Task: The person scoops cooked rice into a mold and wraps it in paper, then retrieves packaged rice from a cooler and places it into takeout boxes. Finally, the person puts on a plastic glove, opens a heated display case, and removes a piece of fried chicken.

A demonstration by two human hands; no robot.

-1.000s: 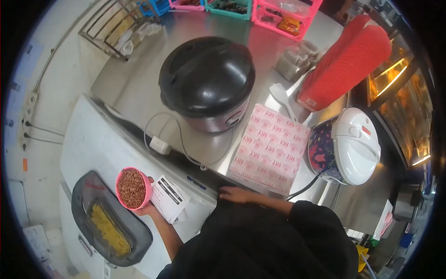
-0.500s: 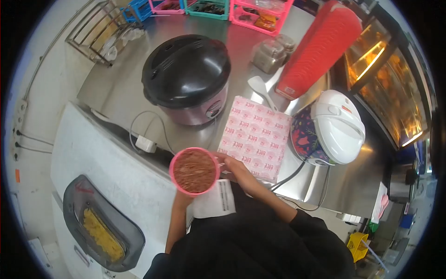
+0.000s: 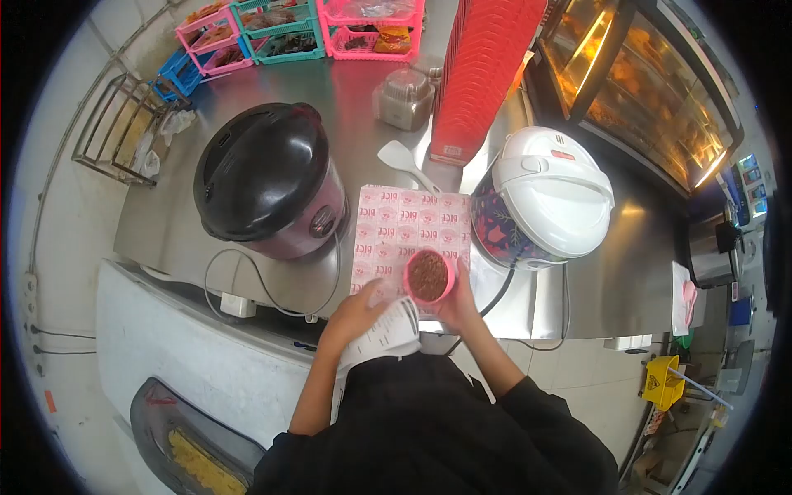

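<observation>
A pink cup [image 3: 430, 277] full of brown, grainy stuff is in my right hand [image 3: 456, 305], whose fingers wrap its right side. The cup is over the near right part of a stack of pink-printed wrapping paper [image 3: 388, 221]. To its left, my left hand [image 3: 356, 317] holds a curled white printed paper slip [image 3: 384, 337] against the stack's near edge; its fingertips are partly hidden. A white rice paddle [image 3: 406, 163] lies at the far edge of the stack.
A black-lidded rice cooker [image 3: 268, 181] stands left, a white-lidded one [image 3: 549, 198] right. Behind are a tall stack of red boxes [image 3: 487, 74], clear containers [image 3: 404, 99] and coloured baskets [image 3: 371, 33]. A lit food display [image 3: 643, 91] is far right; cords hang at the counter's edge.
The cup has moved right, from beside the counter's front edge to over the wrapping paper. My left hand has come off the cup and onto the paper slip. The camera view has shifted.
</observation>
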